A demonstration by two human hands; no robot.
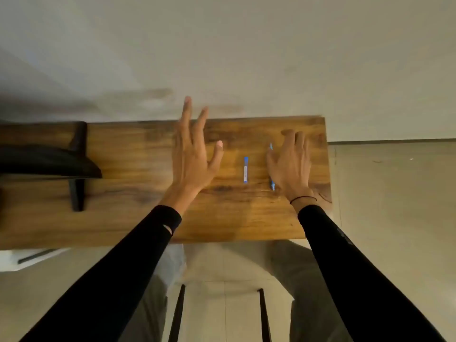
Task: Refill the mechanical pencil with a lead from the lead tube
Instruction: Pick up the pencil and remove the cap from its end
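A slim blue lead tube (245, 170) with a pale label lies on the wooden table (138, 154), pointing away from me. To its right lies the blue mechanical pencil (272, 184), mostly covered by my right hand (290, 166); only its tip and rear end show. My right hand rests flat over the pencil with fingers spread, and whether it grips the pencil cannot be told. My left hand (193, 149) hovers above the table left of the tube, fingers stretched apart, holding nothing.
A dark curved stand or monitor base (49, 161) occupies the table's left part. The table's right edge (328, 169) runs just beyond my right hand. Below the near edge are my legs and a black metal frame (177, 314).
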